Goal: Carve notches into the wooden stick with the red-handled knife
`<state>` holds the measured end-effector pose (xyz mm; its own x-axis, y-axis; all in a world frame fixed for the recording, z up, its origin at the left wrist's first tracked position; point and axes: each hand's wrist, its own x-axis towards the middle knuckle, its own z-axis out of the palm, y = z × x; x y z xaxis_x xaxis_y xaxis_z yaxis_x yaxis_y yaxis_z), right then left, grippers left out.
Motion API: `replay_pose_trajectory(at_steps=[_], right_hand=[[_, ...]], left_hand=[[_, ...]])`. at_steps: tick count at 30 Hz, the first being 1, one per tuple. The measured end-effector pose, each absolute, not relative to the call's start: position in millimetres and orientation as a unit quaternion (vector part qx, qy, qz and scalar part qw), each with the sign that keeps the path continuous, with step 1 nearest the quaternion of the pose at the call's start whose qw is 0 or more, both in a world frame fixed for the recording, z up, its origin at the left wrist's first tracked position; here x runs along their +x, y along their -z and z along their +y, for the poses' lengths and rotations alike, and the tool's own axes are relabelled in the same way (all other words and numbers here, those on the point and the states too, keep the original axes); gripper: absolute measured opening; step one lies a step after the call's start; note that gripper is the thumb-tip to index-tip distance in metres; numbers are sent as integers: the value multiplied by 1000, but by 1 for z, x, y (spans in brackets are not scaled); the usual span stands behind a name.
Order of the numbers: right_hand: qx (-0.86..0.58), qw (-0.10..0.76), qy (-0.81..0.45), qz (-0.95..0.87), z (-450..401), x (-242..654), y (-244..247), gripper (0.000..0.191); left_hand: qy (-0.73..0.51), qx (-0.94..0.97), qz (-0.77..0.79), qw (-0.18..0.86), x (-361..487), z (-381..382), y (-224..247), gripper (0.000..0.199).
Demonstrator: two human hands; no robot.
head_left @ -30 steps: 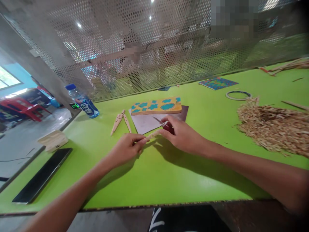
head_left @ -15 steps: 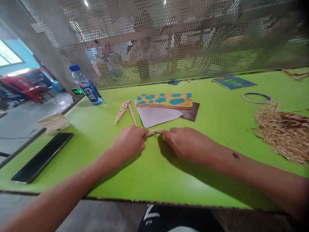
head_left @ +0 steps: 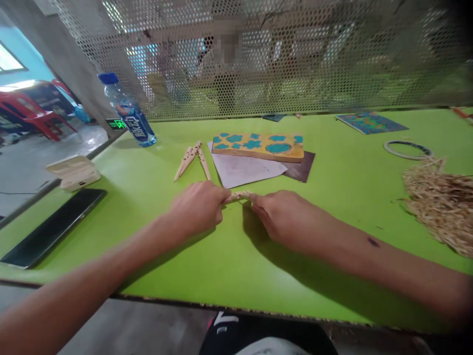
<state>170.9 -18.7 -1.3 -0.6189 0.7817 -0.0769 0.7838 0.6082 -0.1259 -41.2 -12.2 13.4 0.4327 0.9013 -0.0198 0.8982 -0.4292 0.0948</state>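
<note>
My left hand and my right hand meet near the middle of the table. Between them is a short, pale strip that looks braided. Left fingertips close on one end of it, and the right thumb and fingers pinch the other. Most of the strip is hidden by my fingers. Just beyond my left hand lie slim pale pieces with dark spots, tapering to points. Farther back, a yellow block with blue-green patches rests on a white paper and a dark brown sheet.
The green table holds a water bottle, an opened white case and a dark phone-like slab at left. At right are a tape ring and a heap of straw-like strips. A perforated screen stands behind.
The view has tilted down and shifted slightly left, so the table items appear moved. Both hands keep their hold on the strip, with little change in their pose.
</note>
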Motion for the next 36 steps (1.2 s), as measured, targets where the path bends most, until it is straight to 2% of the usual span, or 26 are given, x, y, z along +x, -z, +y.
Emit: replay_pose_trajectory(at_steps=[2,5,8,11,15,18,21,23,25,27,30,33,35,36], right_hand=[[441,8,36,897,-24,170,2,34],[438,33,-59,896,-36,166,4,52],[428,47,-78,899,-42,161,4,61],[426,31,-24,904,-34,161,1,53],[450,19,96,888,-17,167,-8,30],[462,2,141,875,-14,171,-12,32],[468,22,59,881,-25,168,-8,35],[464,45,-29,884,-34,165,-3,50],[452,52,-63,888,-39,162,1,60],[448,33,-25,893,-36,161,1,52],[463,-36,118,878,-21,166,-4,31],[483,-79,276,827,-10,171,-8,39],[490,-74,276,824,-12,172,-7,40],[490,-61,227,839,-16,171,-5,38]], left_hand=[[7,846,533,21,-40,-12,-13,24],[22,849,527,5,-40,-12,-13,24],[18,850,527,8,-40,-12,-15,25],[17,845,535,7,-40,-12,-17,24],[54,839,541,-11,-36,-13,-21,23],[87,836,541,-26,-32,-15,-26,23],[105,839,532,-43,-26,-18,-32,26],[112,846,518,-54,-24,-19,-36,28],[115,850,510,-63,-23,-20,-38,28],[117,847,514,-68,-22,-19,-38,29],[116,838,529,-67,-23,-19,-36,27],[112,835,535,-56,-24,-18,-34,23],[109,834,538,-52,-25,-17,-32,23],[108,834,538,-51,-25,-17,-32,22]])
